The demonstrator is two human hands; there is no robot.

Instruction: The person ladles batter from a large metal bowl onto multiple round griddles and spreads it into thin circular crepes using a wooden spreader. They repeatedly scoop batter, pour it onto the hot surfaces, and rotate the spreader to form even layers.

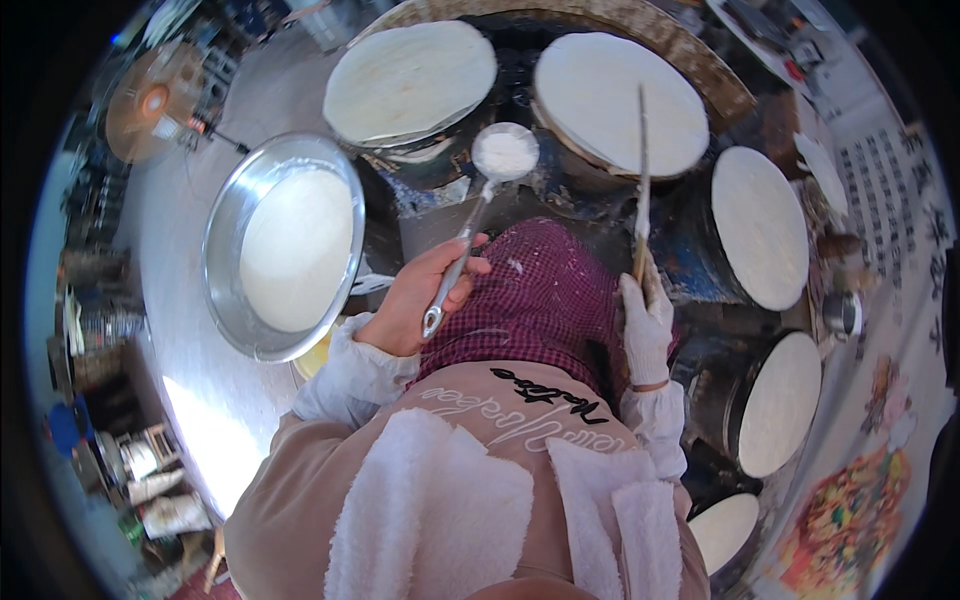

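My bare left hand (425, 294) grips the handle of a metal ladle (506, 152). White batter fills the ladle's bowl, which hangs between two round griddles. A white knit glove covers my right hand (646, 322), closed around the wooden handle of a long, thin spatula (643, 165). The spatula's blade points away from me and overlaps the pale flatbread (611, 97) on the back right griddle; whether it touches cannot be told. Another thin flatbread (412, 79) covers the back left griddle. To my left, a wide steel basin (217, 259) holds white batter (300, 251).
Along my right stand more griddles bearing pale rounds (760, 225), (780, 405), (724, 532). A metal cup (842, 315) sits beyond them, near a printed banner (847, 517). An orange fan (155, 100) stands at far left. A curved board (660, 45) edges the back griddles.
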